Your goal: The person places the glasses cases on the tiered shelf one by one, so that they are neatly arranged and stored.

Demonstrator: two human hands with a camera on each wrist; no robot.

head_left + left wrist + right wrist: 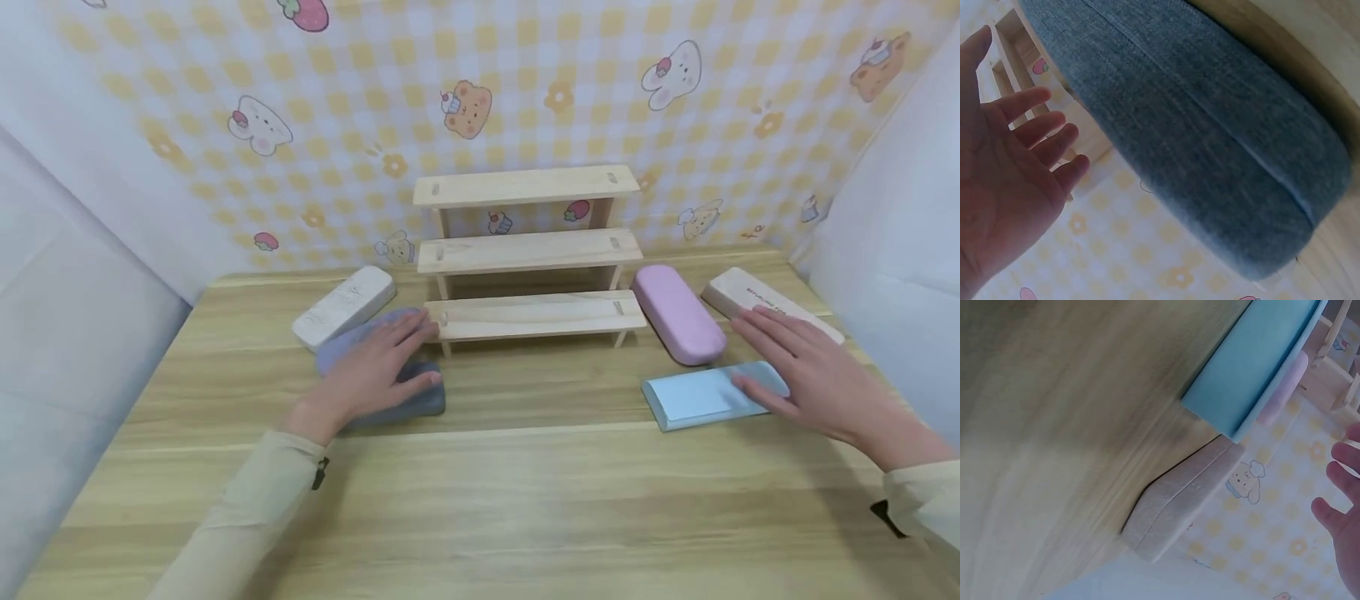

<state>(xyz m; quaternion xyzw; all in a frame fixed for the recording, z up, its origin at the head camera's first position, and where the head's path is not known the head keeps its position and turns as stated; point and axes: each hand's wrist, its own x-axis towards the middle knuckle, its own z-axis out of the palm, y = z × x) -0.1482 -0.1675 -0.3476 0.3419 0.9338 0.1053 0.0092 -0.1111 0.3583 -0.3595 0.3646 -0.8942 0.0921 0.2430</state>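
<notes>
My left hand (pixel 367 367) hovers palm down, fingers extended, over a periwinkle glasses case (pixel 337 352) and a dark blue-grey glasses case (pixel 423 402). In the left wrist view the blue-grey case (pixel 1197 131) shows its fabric surface and a lengthwise seam, with the hand (pixel 1013 181) apart from it. On the right, my right hand (pixel 817 379) is spread above a light blue folding case (pixel 697 396), covering its right end. A white case with lettering (pixel 757 296) lies just beyond those fingers. The right wrist view shows the hand (pixel 1347 534) holding nothing.
A three-tier wooden shelf (pixel 532 317) stands at the table's back centre. Left of it lies a white patterned case (pixel 348 304); right of it, a pink-lilac case (pixel 678 317). Behind hangs a yellow checked cloth (pixel 525 92). The wooden tabletop (pixel 510 508) extends toward me.
</notes>
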